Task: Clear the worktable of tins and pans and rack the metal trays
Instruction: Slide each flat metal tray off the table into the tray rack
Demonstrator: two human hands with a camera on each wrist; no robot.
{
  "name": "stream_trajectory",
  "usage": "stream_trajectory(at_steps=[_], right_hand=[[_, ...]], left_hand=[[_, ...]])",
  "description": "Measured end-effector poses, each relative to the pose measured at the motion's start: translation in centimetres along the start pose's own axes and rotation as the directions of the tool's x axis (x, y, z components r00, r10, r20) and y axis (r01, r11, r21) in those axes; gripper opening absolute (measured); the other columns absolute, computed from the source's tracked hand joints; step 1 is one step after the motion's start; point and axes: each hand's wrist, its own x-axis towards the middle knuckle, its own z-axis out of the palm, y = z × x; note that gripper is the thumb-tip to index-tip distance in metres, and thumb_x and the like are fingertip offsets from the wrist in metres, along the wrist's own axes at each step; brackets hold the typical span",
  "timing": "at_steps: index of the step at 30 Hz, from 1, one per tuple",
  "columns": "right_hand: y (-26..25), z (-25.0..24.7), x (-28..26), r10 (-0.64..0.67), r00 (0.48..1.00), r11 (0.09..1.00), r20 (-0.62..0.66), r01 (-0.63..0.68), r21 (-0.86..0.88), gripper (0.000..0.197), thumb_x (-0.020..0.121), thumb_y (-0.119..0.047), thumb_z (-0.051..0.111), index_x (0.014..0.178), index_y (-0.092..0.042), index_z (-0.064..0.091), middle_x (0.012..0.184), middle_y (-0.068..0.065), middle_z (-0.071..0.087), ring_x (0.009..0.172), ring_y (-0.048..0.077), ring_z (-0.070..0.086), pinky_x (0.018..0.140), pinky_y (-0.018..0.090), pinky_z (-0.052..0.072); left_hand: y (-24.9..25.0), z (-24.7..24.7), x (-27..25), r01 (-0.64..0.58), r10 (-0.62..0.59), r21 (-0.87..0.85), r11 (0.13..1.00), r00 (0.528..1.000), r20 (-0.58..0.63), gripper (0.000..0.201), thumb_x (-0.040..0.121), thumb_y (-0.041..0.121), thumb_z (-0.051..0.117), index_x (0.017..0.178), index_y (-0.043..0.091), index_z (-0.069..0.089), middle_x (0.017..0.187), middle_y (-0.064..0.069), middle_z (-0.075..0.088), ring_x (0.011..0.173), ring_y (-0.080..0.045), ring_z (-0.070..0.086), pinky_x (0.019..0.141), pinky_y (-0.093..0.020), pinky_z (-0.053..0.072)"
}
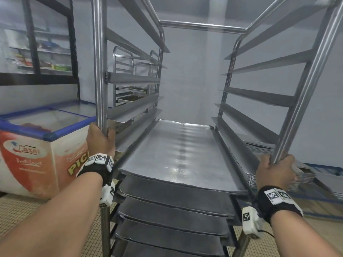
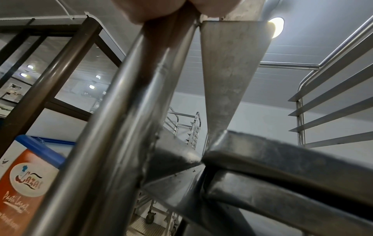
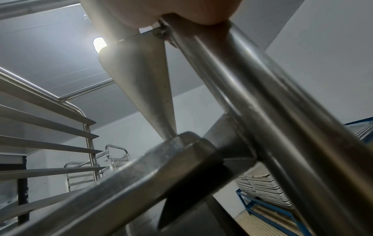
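The left hand wraps around the left front post of the rack, and the right hand is curled around the right front post. Between them, in the lower centre of the frame, metal trays fill the rack's lower rails. A stack of trays sits at the right edge, a chest freezer at left, and a second rack behind.

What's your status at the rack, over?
Left hand and right hand gripping rack uprights. Trays fill lower runners. Second rack ahead left.
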Motion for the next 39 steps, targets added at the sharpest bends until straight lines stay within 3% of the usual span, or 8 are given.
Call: stream_trajectory(at_steps=[3,8,19,23,30,34,39], right_hand=[[-0.3,3.0,0.5,0.011,1.000,1.000,-0.019,-0.011,0.008,0.024,0.096,-0.016,0.051,0.110,0.003,0.045,0.079,0.019,0.052,0.066,0.031,0.050,0.063,0.035,0.040],[-0.5,8.0,2.3,0.013,0.999,1.000,-0.031,-0.012,0.014,0.026,0.095,-0.013,0.054,0.109,0.007,0.046,0.080,0.018,0.051,0.069,0.030,0.047,0.065,0.035,0.038],[-0.1,18.5,5.5,0.029,0.998,1.000,-0.053,-0.029,0.013,0.027,0.095,-0.013,0.054,0.110,0.007,0.047,0.082,0.020,0.050,0.069,0.029,0.046,0.066,0.038,0.041],[0.3,22.5,7.0,0.023,0.999,0.999,-0.041,-0.022,0.025,0.027,0.095,-0.014,0.054,0.110,0.007,0.047,0.083,0.019,0.051,0.070,0.030,0.049,0.068,0.040,0.044],[0.2,30.1,9.9,0.009,1.000,1.000,-0.020,-0.009,0.009,0.027,0.095,-0.012,0.053,0.112,0.009,0.049,0.087,0.019,0.051,0.075,0.033,0.051,0.073,0.048,0.048],[1.1,34.8,11.8,0.029,0.999,0.999,-0.018,-0.029,0.016,0.025,0.094,-0.014,0.054,0.110,0.005,0.049,0.085,0.019,0.055,0.071,0.033,0.055,0.067,0.041,0.047],[2.0,40.4,14.6,0.049,0.999,0.999,-0.017,-0.049,0.014,0.028,0.095,-0.015,0.055,0.113,0.005,0.048,0.088,0.023,0.056,0.074,0.033,0.052,0.069,0.038,0.041]], left_hand=[[-0.8,2.1,1.9,-0.004,0.004,-0.009,1.000,1.000,0.019,0.028,0.094,0.028,0.058,0.093,0.003,0.046,0.083,-0.019,0.052,0.071,-0.034,0.052,0.060,-0.040,0.037],[-2.1,6.3,5.2,0.001,-0.001,0.001,1.000,0.998,0.061,0.025,0.093,0.018,0.060,0.101,-0.004,0.050,0.087,-0.016,0.050,0.072,-0.027,0.045,0.062,-0.037,0.032],[-5.5,14.4,11.1,-0.039,0.040,-0.017,0.999,0.997,0.063,0.025,0.093,0.014,0.063,0.103,-0.006,0.050,0.094,-0.025,0.057,0.077,-0.029,0.049,0.067,-0.037,0.035],[-6.9,17.8,13.4,-0.075,0.076,-0.016,0.997,0.996,0.042,0.026,0.091,0.014,0.064,0.101,-0.007,0.051,0.092,-0.027,0.059,0.080,-0.041,0.058,0.067,-0.043,0.041],[-9.5,24.7,18.4,-0.065,0.065,-0.018,0.998,0.997,0.037,0.025,0.093,0.017,0.062,0.102,-0.003,0.050,0.092,-0.023,0.058,0.079,-0.037,0.057,0.065,-0.038,0.040],[-10.6,29.0,21.0,-0.060,0.060,-0.002,0.998,0.997,0.052,0.028,0.092,0.014,0.064,0.107,-0.006,0.051,0.099,-0.026,0.058,0.087,-0.042,0.058,0.071,-0.043,0.043],[-11.6,34.6,23.8,-0.022,0.020,0.016,1.000,0.995,0.098,0.035,0.092,0.017,0.066,0.108,-0.009,0.050,0.100,-0.031,0.059,0.087,-0.046,0.060,0.070,-0.043,0.045]])
